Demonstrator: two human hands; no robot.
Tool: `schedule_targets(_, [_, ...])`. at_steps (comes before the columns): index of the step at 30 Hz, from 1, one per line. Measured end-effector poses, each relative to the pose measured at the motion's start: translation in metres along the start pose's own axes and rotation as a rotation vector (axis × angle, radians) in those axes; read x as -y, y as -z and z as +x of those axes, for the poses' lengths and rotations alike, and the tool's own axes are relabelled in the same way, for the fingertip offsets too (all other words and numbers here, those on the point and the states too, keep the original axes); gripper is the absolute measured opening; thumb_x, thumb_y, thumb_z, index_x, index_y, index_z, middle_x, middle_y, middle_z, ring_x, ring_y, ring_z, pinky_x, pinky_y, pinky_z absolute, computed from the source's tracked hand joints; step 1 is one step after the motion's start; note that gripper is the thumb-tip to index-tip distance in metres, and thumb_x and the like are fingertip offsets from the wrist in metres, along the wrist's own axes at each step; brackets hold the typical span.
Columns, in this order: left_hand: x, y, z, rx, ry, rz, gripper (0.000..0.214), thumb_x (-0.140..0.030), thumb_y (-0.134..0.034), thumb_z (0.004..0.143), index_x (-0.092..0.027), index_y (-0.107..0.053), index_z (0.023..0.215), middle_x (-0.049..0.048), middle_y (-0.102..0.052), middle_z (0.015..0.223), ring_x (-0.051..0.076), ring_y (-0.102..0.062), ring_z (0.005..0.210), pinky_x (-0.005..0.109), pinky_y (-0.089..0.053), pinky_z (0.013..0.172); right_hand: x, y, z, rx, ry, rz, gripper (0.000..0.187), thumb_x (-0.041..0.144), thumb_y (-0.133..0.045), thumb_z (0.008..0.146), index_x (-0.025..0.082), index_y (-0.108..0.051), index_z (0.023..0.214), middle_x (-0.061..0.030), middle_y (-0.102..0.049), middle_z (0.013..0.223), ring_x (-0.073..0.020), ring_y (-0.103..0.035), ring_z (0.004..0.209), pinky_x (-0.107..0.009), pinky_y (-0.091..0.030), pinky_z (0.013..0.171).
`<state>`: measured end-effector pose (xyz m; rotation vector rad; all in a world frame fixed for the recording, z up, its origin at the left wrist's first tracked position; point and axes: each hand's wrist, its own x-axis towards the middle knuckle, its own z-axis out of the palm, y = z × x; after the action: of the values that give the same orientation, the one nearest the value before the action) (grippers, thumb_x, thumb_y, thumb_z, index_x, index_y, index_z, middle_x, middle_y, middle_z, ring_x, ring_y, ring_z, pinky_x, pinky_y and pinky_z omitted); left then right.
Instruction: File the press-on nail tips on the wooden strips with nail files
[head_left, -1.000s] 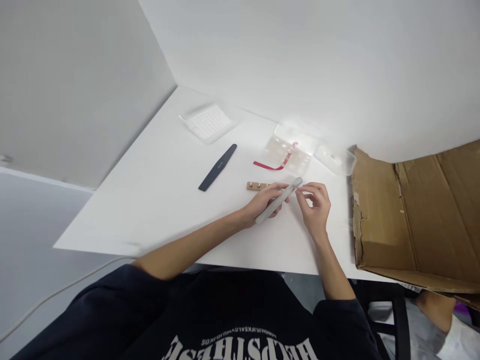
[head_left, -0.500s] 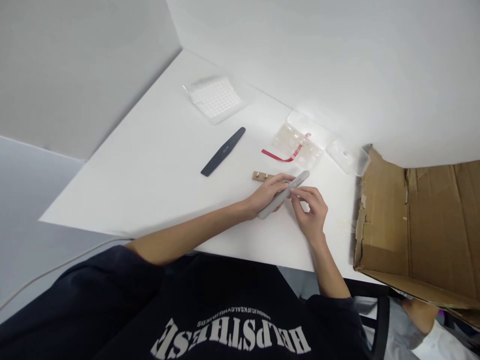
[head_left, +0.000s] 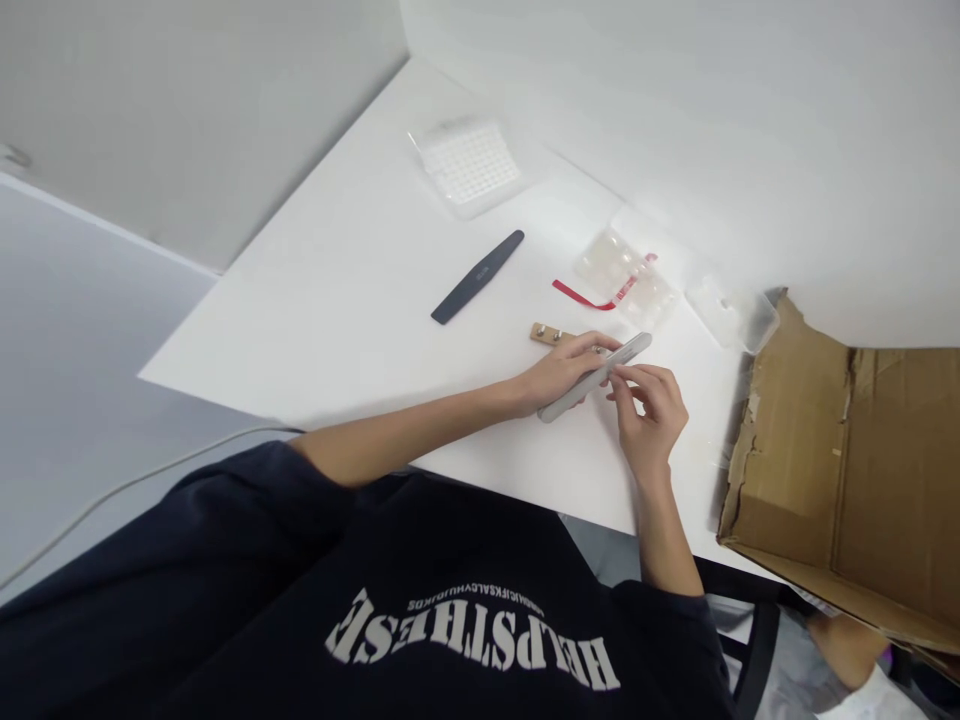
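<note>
The pale grey nail file (head_left: 586, 386) — grasped in the left hand (head_left: 562, 372), pinched by the right hand (head_left: 651, 415) — could slip if either grip loosens, striking the tan studded wooden strip (head_left: 546, 334) beside it.

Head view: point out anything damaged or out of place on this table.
The cardboard box stands out: its edge beside the white table is torn and ragged, with layers peeling. A red strip also lies partly across a clear plastic tray, not flat on the table.
</note>
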<state>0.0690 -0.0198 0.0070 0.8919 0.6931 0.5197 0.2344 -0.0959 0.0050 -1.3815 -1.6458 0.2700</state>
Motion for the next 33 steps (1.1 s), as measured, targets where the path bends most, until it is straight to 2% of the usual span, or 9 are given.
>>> schedule_targets(6, [0.0007, 0.0008, 0.0001, -0.011, -0.045, 0.053, 0.028, -0.023, -0.047, 0.104, -0.019, -0.063, 0.126, -0.0003, -0.063, 0.083, 0.009, -0.053, 0.058, 0.02, -0.046, 0.051, 0.0012, 0.0009, 0.0021, 0.005, 0.098, -0.109, 0.018, 0.016, -0.068, 0.098, 0.028, -0.079, 0.107, -0.0061, -0.07, 0.103, -0.0191, -0.071, 0.092, -0.034, -0.067, 0.068])
schedule_targets(9, [-0.0002, 0.0001, 0.0004, -0.013, -0.06, 0.053, 0.027, -0.021, -0.047, 0.102, -0.018, -0.063, 0.124, -0.0003, -0.062, 0.083, 0.009, -0.054, 0.058, 0.021, -0.045, 0.051, 0.0014, 0.0017, 0.0029, -0.022, 0.111, -0.165, 0.018, 0.015, -0.073, 0.095, 0.029, -0.08, 0.105, -0.0054, -0.068, 0.098, -0.0205, -0.068, 0.095, -0.034, -0.063, 0.07])
schedule_targets(13, [-0.0015, -0.0012, -0.0006, -0.017, -0.06, 0.067, 0.027, -0.021, -0.047, 0.103, -0.018, -0.062, 0.125, -0.0002, -0.062, 0.082, 0.009, -0.054, 0.058, 0.021, -0.046, 0.051, 0.0004, 0.0026, 0.0044, -0.024, 0.123, -0.217, 0.017, 0.015, -0.073, 0.096, 0.029, -0.08, 0.104, -0.0031, -0.067, 0.089, -0.0198, -0.065, 0.087, -0.037, -0.059, 0.075])
schedule_targets(18, [-0.0016, -0.0013, -0.0018, -0.026, -0.031, 0.061, 0.029, -0.023, -0.046, 0.105, -0.019, -0.063, 0.128, -0.0005, -0.061, 0.082, 0.009, -0.051, 0.057, 0.021, -0.046, 0.052, -0.0024, 0.0021, 0.0035, -0.006, 0.159, -0.235, 0.019, 0.016, -0.068, 0.099, 0.029, -0.079, 0.107, -0.0047, -0.069, 0.093, -0.0205, -0.067, 0.087, -0.039, -0.059, 0.076])
schedule_targets(23, [0.0003, -0.0001, -0.0008, -0.028, -0.036, 0.076, 0.028, -0.023, -0.046, 0.105, -0.02, -0.063, 0.128, -0.0003, -0.061, 0.084, 0.008, -0.051, 0.057, 0.021, -0.046, 0.051, -0.0046, 0.0014, 0.0018, -0.038, 0.186, -0.214, 0.023, 0.013, -0.069, 0.097, 0.03, -0.079, 0.111, -0.0059, -0.066, 0.096, -0.0211, -0.066, 0.09, -0.036, -0.059, 0.068])
schedule_targets(28, [0.0019, 0.0006, -0.0004, -0.028, -0.047, 0.092, 0.029, -0.022, -0.045, 0.105, -0.02, -0.061, 0.129, -0.0007, -0.061, 0.083, 0.009, -0.053, 0.057, 0.021, -0.046, 0.051, -0.0033, 0.0021, 0.0035, 0.016, 0.275, -0.227, 0.034, 0.004, -0.067, 0.096, 0.029, -0.076, 0.117, -0.0048, -0.071, 0.096, -0.0202, -0.067, 0.088, -0.038, -0.059, 0.076])
schedule_targets(33, [0.004, 0.0007, 0.0001, -0.024, -0.05, 0.098, 0.028, -0.023, -0.047, 0.104, -0.021, -0.061, 0.128, -0.0005, -0.062, 0.084, 0.009, -0.052, 0.059, 0.02, -0.045, 0.053, -0.0031, 0.0012, 0.0034, 0.001, 0.292, -0.242, 0.036, 0.003, -0.066, 0.095, 0.028, -0.075, 0.119, -0.0049, -0.07, 0.095, -0.0199, -0.065, 0.087, -0.037, -0.058, 0.074])
